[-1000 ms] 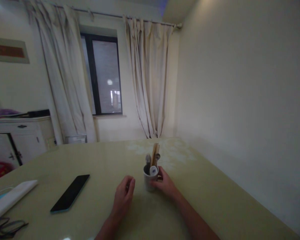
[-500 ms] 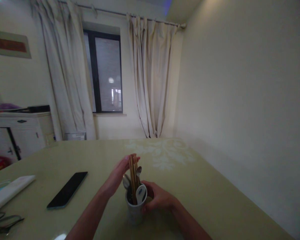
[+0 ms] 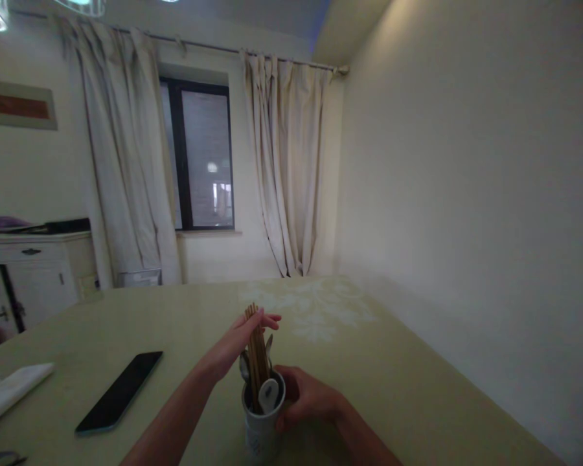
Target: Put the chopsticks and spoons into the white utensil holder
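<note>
A light ceramic cup [image 3: 262, 430] stands at the front middle of the table, with my right hand [image 3: 311, 395] wrapped around its right side. Wooden chopsticks [image 3: 255, 359] rise out of the cup in a bundle, leaning slightly left. Near their tops my left hand [image 3: 240, 340] has them between thumb and fingers, its fingertips pointing right. A white spoon [image 3: 269, 395] with a dark mark leans at the cup's front rim. One metal spoon [image 3: 244, 366] shows at the left rim and another metal utensil [image 3: 269, 347] behind the chopsticks. The cup hides their lower ends.
A black phone [image 3: 121, 391] lies on the table [image 3: 199, 317] to the left. Beyond it is a white flat device [image 3: 17, 391], with part of some dark-framed glasses [image 3: 2, 458] at the lower left edge. A wall [image 3: 466, 226] borders the table's right side.
My left thumb has come round in front of the chopsticks, which now stand closer together and lean left. My right hand stays on the cup. The view has tilted up a little.
</note>
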Motion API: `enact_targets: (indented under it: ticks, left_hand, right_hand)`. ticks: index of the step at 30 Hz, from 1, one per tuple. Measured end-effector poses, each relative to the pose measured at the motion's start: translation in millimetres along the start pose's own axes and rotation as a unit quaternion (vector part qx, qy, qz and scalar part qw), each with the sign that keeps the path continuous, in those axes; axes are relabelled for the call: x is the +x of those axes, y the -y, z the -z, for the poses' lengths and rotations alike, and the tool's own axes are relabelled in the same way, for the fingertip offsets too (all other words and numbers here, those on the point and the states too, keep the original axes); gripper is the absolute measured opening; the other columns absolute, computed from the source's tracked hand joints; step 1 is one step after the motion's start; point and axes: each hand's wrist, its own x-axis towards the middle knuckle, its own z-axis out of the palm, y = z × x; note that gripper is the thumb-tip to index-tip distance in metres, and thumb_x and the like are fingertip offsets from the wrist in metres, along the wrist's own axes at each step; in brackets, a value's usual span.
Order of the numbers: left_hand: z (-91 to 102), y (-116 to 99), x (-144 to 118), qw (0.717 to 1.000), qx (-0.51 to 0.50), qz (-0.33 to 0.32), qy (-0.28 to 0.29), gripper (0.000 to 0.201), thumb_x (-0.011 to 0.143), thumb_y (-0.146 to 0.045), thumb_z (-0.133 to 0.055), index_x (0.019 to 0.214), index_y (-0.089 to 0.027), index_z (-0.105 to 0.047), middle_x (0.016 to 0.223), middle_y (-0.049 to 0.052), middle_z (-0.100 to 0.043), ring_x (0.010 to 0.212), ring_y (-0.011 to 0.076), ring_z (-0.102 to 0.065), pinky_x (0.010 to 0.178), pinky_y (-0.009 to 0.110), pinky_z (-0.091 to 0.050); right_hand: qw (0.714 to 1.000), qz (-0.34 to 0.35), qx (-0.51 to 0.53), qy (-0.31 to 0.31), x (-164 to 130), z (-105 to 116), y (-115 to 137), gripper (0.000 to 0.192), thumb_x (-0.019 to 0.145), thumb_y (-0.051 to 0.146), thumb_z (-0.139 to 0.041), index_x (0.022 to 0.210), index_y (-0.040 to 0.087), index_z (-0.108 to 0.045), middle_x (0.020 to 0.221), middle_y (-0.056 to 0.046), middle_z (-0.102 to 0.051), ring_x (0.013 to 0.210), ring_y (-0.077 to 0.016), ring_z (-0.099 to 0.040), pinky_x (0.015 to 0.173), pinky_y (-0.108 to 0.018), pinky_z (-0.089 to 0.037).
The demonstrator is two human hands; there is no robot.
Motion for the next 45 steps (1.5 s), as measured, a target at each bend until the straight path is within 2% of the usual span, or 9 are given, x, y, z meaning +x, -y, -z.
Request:
enact_targets:
  ticks: [6, 12, 20, 25, 29, 33, 37, 40, 45]
  left_hand:
    - [3.3, -34, 4, 0.997, -0.046, -0.051, -0.043, 0.054, 0.095, -0.073, -0.055, 0.087, -0.022, -0.073, 0.131, 0.013, -0.078, 0.133, 0.0315, -0.064, 0.125, 0.051, -0.033]
    - [12.6, -75, -6, 0.983, -0.109, -0.099, -0.111, 0.052, 0.092, -0.071, -0.061, 0.082, -0.021, -0.067, 0.125, 0.014, -0.080, 0.125, 0.0316, -0.070, 0.118, 0.050, -0.042]
    - [61.5, -98, -25, 0.917, -0.207, -0.175, -0.293, 0.036, 0.101, -0.052, -0.059, 0.081, -0.023, -0.062, 0.098, 0.003, -0.083, 0.096, 0.0202, -0.078, 0.097, 0.040, -0.061]
    - [77.1, -68, -30, 0.874, -0.150, -0.217, -0.408, 0.039, 0.096, -0.060, -0.064, 0.087, -0.022, -0.065, 0.083, -0.001, -0.078, 0.074, 0.0141, -0.074, 0.085, 0.032, -0.063]
    - [67.9, -21, -27, 0.916, -0.018, -0.153, -0.369, 0.069, 0.079, -0.088, -0.062, 0.086, -0.020, -0.067, 0.086, 0.005, -0.078, 0.077, 0.0204, -0.074, 0.081, 0.037, -0.062]
    - [48.6, 17, -26, 0.931, 0.068, -0.126, -0.335, 0.071, 0.082, -0.091, -0.053, 0.082, -0.021, -0.066, 0.081, 0.006, -0.075, 0.073, 0.0226, -0.072, 0.074, 0.038, -0.059]
    - [29.9, 38, -23, 0.943, 0.119, -0.118, -0.287, 0.057, 0.095, -0.078, -0.047, 0.084, -0.024, -0.064, 0.082, 0.005, -0.074, 0.075, 0.0223, -0.072, 0.075, 0.036, -0.056]
    - [22.3, 49, -15, 0.941, 0.204, -0.083, -0.258, 0.038, 0.103, -0.055, -0.044, 0.093, -0.025, -0.063, 0.087, 0.006, -0.076, 0.080, 0.0225, -0.073, 0.076, 0.033, -0.053]
    - [19.3, 71, 13, 0.917, 0.352, 0.031, -0.184, 0.017, 0.096, -0.028, -0.052, 0.102, -0.023, -0.068, 0.094, 0.009, -0.080, 0.085, 0.0245, -0.074, 0.074, 0.031, -0.047]
  right_hand:
    - [1.000, 0.017, 0.009, 0.013, 1, 2, -2, 0.084, 0.047, 0.028, -0.107, 0.123, 0.019, -0.072, 0.116, -0.010, -0.076, 0.112, -0.0304, -0.070, 0.099, -0.040, -0.049]
    - [1.000, 0.012, 0.003, -0.011, 1, 5, -6, 0.088, 0.042, 0.033, -0.109, 0.121, 0.020, -0.073, 0.116, -0.012, -0.076, 0.113, -0.0353, -0.070, 0.101, -0.048, -0.049]
    - [0.999, 0.007, -0.012, -0.029, -1, 5, -6, 0.084, 0.042, 0.035, -0.108, 0.116, 0.019, -0.073, 0.115, -0.010, -0.076, 0.113, -0.0338, -0.069, 0.104, -0.046, -0.047]
    - [1.000, -0.003, -0.006, -0.024, -3, 4, -5, 0.082, 0.045, 0.030, -0.107, 0.118, 0.018, -0.071, 0.115, -0.008, -0.076, 0.113, -0.0314, -0.070, 0.103, -0.043, -0.047]
    - [1.000, -0.004, -0.003, -0.028, -4, 3, -2, 0.080, 0.046, 0.029, -0.107, 0.117, 0.019, -0.072, 0.116, -0.008, -0.076, 0.112, -0.0310, -0.070, 0.101, -0.041, -0.048]
    - [1.000, -0.005, 0.001, -0.027, -5, 2, 1, 0.079, 0.045, 0.029, -0.107, 0.115, 0.020, -0.072, 0.114, -0.007, -0.077, 0.113, -0.0305, -0.070, 0.100, -0.040, -0.048]
    - [1.000, -0.014, 0.003, -0.021, -5, 3, 1, 0.078, 0.046, 0.030, -0.106, 0.115, 0.020, -0.071, 0.115, -0.007, -0.077, 0.113, -0.0297, -0.070, 0.102, -0.040, -0.048]
    - [1.000, -0.013, 0.008, -0.015, -5, 4, 1, 0.080, 0.044, 0.028, -0.106, 0.115, 0.020, -0.070, 0.116, -0.007, -0.077, 0.114, -0.0297, -0.070, 0.103, -0.041, -0.048]
    - [1.000, -0.019, 0.000, -0.021, -4, 4, 0, 0.080, 0.043, 0.028, -0.106, 0.115, 0.021, -0.072, 0.115, -0.006, -0.077, 0.109, -0.0286, -0.071, 0.099, -0.040, -0.050]
